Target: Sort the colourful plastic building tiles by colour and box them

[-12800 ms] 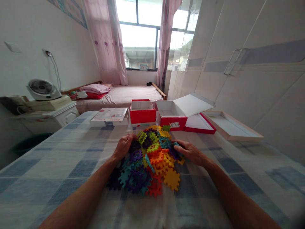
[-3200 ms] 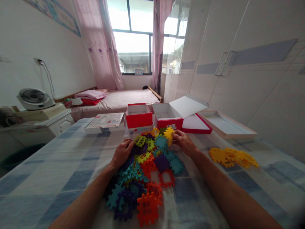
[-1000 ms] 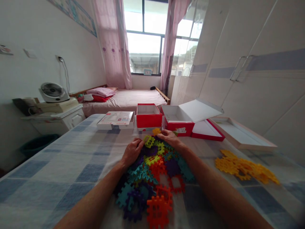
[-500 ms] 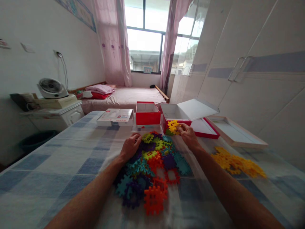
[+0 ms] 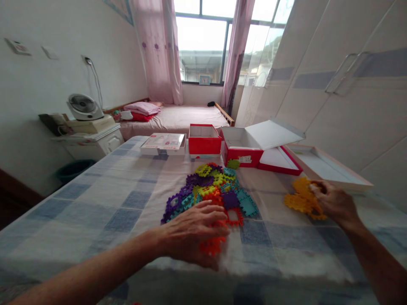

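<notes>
A heap of toothed plastic building tiles [image 5: 203, 180] in purple, teal, lime and orange lies mid-table. Over its near end my left hand [image 5: 192, 231] spreads its fingers above orange tiles [image 5: 212, 245], partly covering them; whether it touches them I cannot tell. Far to the right, my right hand [image 5: 338, 203] pinches a yellow tile [image 5: 303, 185], slightly blurred, at a separate group of yellow tiles [image 5: 297, 204]. Its palm hides part of that group. One green tile [image 5: 233, 164] lies apart, against the red box.
Along the far side stand a flat white box [image 5: 163, 142], an open red box [image 5: 205, 146] and a larger red box [image 5: 243, 156] with its white lid raised. Shallow trays [image 5: 330, 167] lie at right. The table wears a checked cloth [image 5: 127, 203].
My right hand has carried the yellow tile from near the red box rightward to the yellow group. My left hand has moved from the heap's far left side to its near end, fingers spreading.
</notes>
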{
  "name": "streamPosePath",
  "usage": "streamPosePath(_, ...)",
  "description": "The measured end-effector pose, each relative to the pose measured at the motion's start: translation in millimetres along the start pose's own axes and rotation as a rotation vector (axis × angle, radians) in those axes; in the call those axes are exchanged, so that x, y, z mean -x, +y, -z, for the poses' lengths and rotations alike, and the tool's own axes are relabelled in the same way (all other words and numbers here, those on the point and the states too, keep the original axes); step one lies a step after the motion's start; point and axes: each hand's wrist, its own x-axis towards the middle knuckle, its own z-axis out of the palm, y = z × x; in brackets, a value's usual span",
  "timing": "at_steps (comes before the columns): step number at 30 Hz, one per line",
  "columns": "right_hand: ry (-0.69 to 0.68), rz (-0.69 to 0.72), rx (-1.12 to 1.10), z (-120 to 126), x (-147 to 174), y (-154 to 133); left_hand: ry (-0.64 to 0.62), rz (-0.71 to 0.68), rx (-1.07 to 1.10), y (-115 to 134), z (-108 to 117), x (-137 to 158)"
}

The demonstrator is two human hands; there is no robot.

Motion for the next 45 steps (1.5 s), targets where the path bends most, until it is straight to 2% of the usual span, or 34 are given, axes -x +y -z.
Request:
streamPosePath(4, 0.158, 0.087, 0.082, -3, 4, -7, -0.025, 0.034, -0.147, 1, -13, 11)
streamPosePath(7, 0.193, 0.201, -0.024, -1, 11, -38, 0.058, 0.153, -0.234, -15, -13, 13)
streamPosePath(9, 0.115, 0.303, -0.168, -1, 18, -69, 0.124, 0.271, -0.286, -30, -11, 13)
streamPosePath(12, -0.090, 0.511, -0.345, -4, 34, -122, 0.208, 0.455, -0.347, -55, -8, 9)
streamPosePath(15, -0.306, 0.660, -0.388, -11, 54, -165, 0.230, 0.598, -0.386, -76, -4, 2)
streamPosePath(17, -0.373, 0.688, -0.361, -16, 68, -182, 0.221, 0.669, -0.414, -86, -2, -4)
streamPosePath(20, -0.361, 0.694, -0.317, -23, 87, -189, 0.241, 0.726, -0.456, -95, -1, -10)
streamPosePath(25, -0.295, 0.570, -0.399, -29, 100, -169, 0.331, 0.698, -0.453, -100, -8, -11)
streamPosePath(30, -0.281, 0.404, -0.414, -26, 93, -155, 0.349, 0.550, -0.359, -98, -17, -10)
streamPosePath(34, -0.383, 0.476, -0.382, -15, 86, -160, 0.366, 0.457, -0.282, -94, -17, -11)
streamPosePath(36, -0.370, 0.519, -0.381, -12, 80, -165, 0.376, 0.439, -0.255, -93, -15, -14)
streamPosePath(39, -0.314, 0.540, -0.389, -16, 65, -177, 0.331, 0.413, -0.234, -90, -12, -25)
streamPosePath(42, -0.338, 0.544, -0.382, -29, 49, -187, 0.230, 0.375, -0.216, -89, -12, -40)
streamPosePath(45, -0.325, 0.475, -0.335, -42, 39, -185, 0.140, 0.342, -0.198, -91, -16, -52)
